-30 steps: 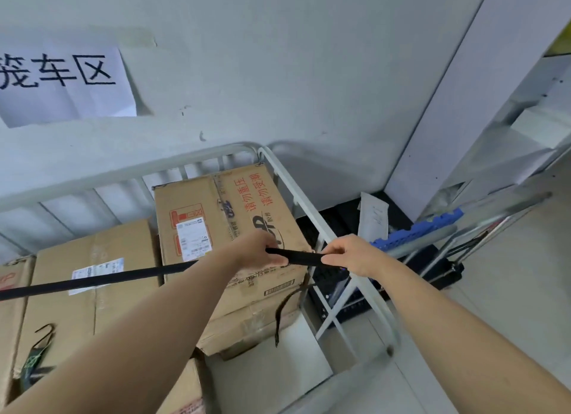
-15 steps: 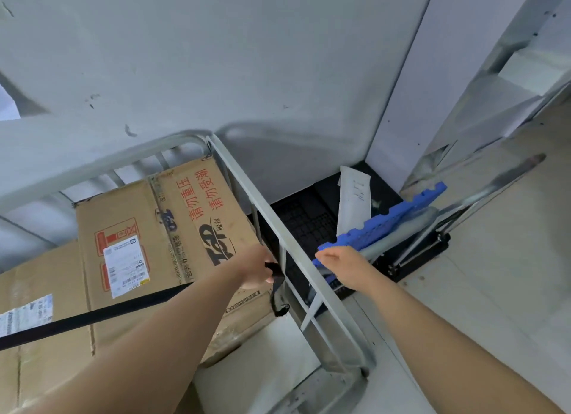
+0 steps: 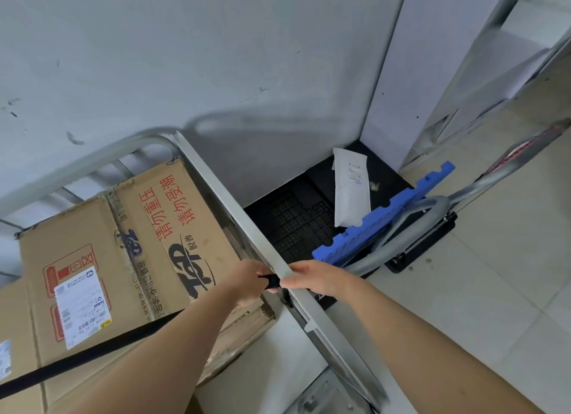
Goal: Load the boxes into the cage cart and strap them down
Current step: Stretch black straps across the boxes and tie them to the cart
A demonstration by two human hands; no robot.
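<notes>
A large cardboard box with red Chinese print and a white label stands in the grey metal cage cart, against its right side rail. Another box shows at the lower left edge. A black strap runs from the lower left across the box front up to my left hand, which grips its end just inside the rail. My right hand is on the outer side of the same rail, fingers curled at the strap end. How the strap passes the rail is hidden by my hands.
Right of the cart, a black perforated platform lies on the floor in the wall corner, with a white packet, a blue plastic pallet piece and a folded grey trolley handle. Pale tiled floor spreads to the right.
The view swung right and down. Both hands carried the strap end from in front of the box to the cart's right rail, and my right hand has come back onto it.
</notes>
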